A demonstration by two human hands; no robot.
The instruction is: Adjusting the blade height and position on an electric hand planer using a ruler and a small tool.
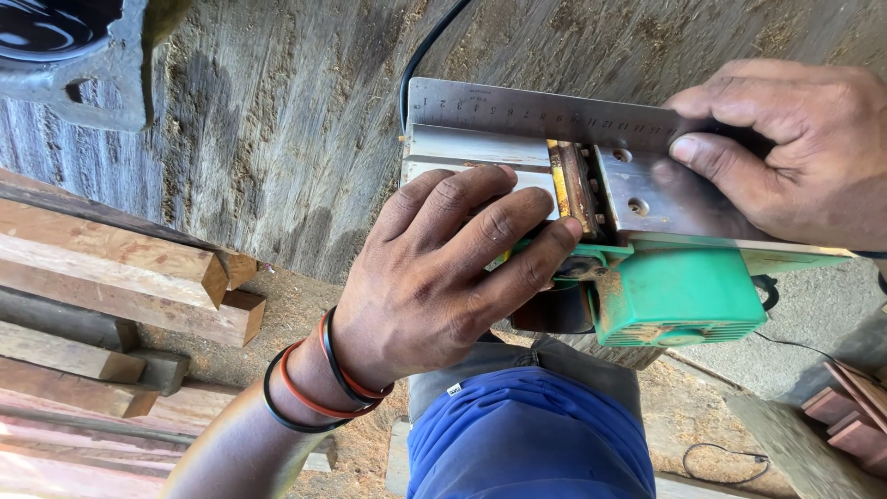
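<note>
A green electric hand planer [674, 296] lies upside down, its metal sole plate [647, 199] facing up and its cutter drum [571, 189] showing in the gap. My left hand [434, 277] wraps over the front of the planer, fingers spread across the plate and body. A steel ruler [527, 111] lies on edge along the far side of the sole plate. My right hand [795, 148] presses the ruler and the rear plate, thumb flat on the metal. Black and orange bands circle my left wrist.
A rough wooden bench surface [296, 120] fills the background. Reddish timber lengths [111, 268] are stacked at the left. A black power cord [430, 46] runs up from the planer. Blue cloth over my knee [531, 434] is below. Sawdust covers the ground.
</note>
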